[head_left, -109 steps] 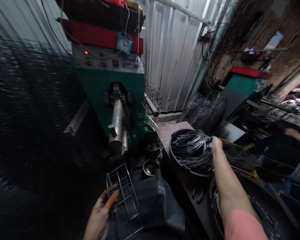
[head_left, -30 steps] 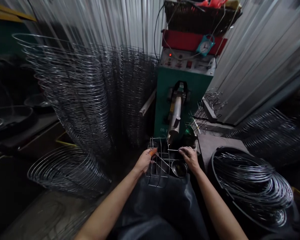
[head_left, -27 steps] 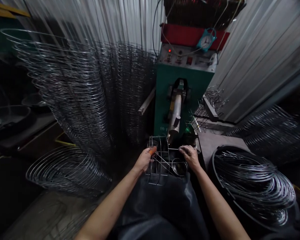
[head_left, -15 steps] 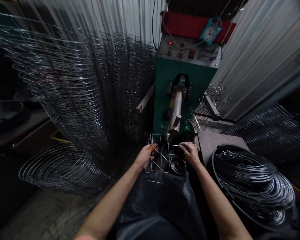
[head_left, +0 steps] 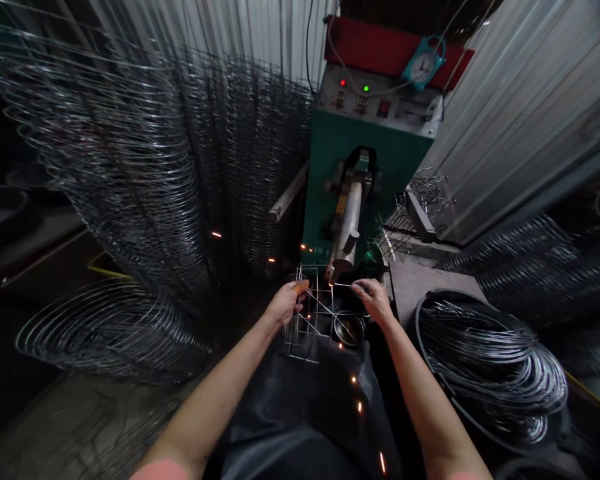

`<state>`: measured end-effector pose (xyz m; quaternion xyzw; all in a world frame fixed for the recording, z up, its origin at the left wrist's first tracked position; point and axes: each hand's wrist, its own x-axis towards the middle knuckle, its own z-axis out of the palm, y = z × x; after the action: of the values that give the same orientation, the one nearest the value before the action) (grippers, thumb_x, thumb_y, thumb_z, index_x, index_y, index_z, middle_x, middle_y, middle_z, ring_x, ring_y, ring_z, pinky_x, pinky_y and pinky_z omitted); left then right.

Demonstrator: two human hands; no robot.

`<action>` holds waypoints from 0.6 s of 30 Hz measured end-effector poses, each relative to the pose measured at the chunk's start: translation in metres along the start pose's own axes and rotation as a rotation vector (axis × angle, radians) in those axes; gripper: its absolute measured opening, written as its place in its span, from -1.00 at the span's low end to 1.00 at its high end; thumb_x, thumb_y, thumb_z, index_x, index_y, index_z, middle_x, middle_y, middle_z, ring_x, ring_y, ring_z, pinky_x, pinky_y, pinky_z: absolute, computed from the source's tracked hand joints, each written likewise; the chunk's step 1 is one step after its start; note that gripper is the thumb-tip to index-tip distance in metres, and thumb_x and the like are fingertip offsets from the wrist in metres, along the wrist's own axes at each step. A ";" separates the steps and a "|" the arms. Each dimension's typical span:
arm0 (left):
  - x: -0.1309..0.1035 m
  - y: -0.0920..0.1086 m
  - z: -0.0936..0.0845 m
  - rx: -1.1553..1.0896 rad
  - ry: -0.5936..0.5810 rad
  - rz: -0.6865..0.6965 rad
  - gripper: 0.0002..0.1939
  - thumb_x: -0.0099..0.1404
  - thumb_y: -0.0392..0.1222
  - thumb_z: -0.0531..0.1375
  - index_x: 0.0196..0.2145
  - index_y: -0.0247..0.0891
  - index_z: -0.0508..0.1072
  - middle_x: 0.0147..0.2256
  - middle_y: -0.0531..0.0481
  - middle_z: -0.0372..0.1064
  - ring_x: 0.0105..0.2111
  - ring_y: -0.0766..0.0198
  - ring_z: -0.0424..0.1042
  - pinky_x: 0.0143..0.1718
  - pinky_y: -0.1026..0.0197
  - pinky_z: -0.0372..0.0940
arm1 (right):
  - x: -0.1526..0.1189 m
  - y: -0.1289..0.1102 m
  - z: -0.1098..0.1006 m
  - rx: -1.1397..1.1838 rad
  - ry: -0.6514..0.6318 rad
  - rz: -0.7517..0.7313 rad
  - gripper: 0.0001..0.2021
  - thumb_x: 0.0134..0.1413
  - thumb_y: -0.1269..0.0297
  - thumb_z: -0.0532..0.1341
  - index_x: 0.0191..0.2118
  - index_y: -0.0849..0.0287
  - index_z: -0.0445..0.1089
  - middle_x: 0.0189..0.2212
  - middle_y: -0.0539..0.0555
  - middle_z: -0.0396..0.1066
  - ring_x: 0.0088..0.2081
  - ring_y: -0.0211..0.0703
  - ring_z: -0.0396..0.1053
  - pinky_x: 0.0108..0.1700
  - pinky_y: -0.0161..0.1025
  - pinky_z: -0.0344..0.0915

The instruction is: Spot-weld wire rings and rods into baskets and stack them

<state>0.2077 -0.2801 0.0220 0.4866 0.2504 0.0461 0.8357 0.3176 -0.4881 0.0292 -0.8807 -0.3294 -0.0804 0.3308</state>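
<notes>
My left hand (head_left: 286, 303) is closed on a wire frame (head_left: 303, 359), with something orange over its thumb. The frame is made of thin crossed metal rods and sits low in front of the machine, over my dark apron (head_left: 300, 407). Between finger and thumb, my right hand (head_left: 374, 297) pinches a thin metal rod (head_left: 343, 286), its other end at the frame under the electrode tip. The spot welder (head_left: 325, 173) is green, with a metal arm (head_left: 349, 217) reaching down to the wire. An orange glow shows at the tip, and sparks fly from it.
Tall stacks of wire rings (head_left: 150, 153) stand at the left. A black tub (head_left: 420, 333) full of wire hoops is by my right arm. A small round bowl (head_left: 349, 343) lies below the frame. A blue clock (head_left: 424, 63) hangs on the welder's top.
A green light has come on beside the red one on the welder's panel. Sparks now scatter from the electrode tip. Both hands keep their hold on frame and rod.
</notes>
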 end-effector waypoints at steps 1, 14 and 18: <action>0.000 0.000 0.000 0.002 -0.001 -0.005 -0.56 -0.25 0.03 0.37 -0.54 -0.32 0.32 -0.55 0.06 0.23 -0.57 0.44 0.13 -0.70 0.43 -0.12 | -0.004 -0.007 -0.002 -0.040 0.030 -0.012 -0.75 0.14 0.10 0.10 -0.35 0.08 0.46 -0.35 0.09 0.44 -0.24 -0.04 0.32 -0.16 -0.08 0.20; -0.006 0.002 -0.003 0.103 -0.081 0.027 -0.53 -0.21 0.11 0.36 -0.50 -0.33 0.37 -0.53 0.04 0.27 -0.60 0.47 0.13 -0.65 0.39 -0.07 | -0.048 -0.057 0.012 0.089 0.054 0.004 -0.80 0.14 0.26 0.10 -0.17 0.01 0.44 -0.27 0.07 0.36 -0.27 -0.12 0.37 -0.25 -0.23 0.30; -0.006 0.001 -0.003 0.128 -0.072 0.050 -0.56 -0.22 0.01 0.39 -0.44 -0.30 0.40 -0.52 0.06 0.28 -0.55 0.44 0.21 -0.61 0.40 -0.02 | -0.047 -0.021 -0.002 0.030 0.122 0.018 -0.81 0.12 0.13 0.14 -0.29 0.02 0.47 -0.28 0.08 0.36 -0.22 -0.07 0.32 -0.21 -0.16 0.27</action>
<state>0.2012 -0.2792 0.0243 0.5465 0.2104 0.0336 0.8099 0.2685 -0.5022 0.0250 -0.8721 -0.3017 -0.1257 0.3642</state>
